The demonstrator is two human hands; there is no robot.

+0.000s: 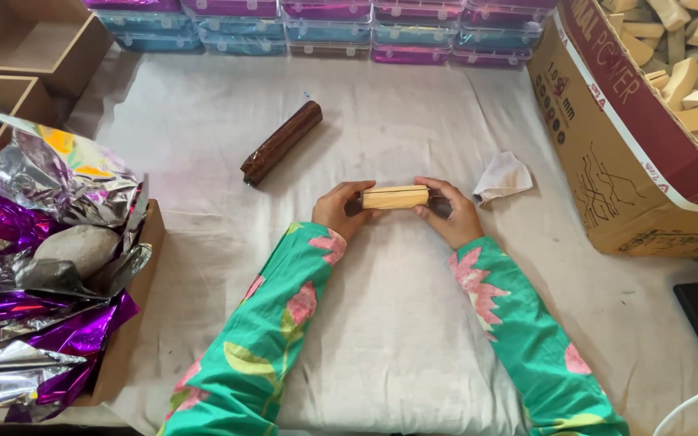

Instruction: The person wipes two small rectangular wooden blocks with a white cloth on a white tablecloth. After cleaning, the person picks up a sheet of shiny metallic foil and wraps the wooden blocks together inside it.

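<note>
Pinching the short stack of pale wooden blocks [395,197] endwise just above the cloth-covered tabletop [397,323], the left hand [341,209] and right hand [450,211] each grip one end, so uneven squeeze could spill it.

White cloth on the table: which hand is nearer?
Right. The right hand grips the wooden block's end just left of the white cloth. The left hand holds the block's far end, farther away.
</note>
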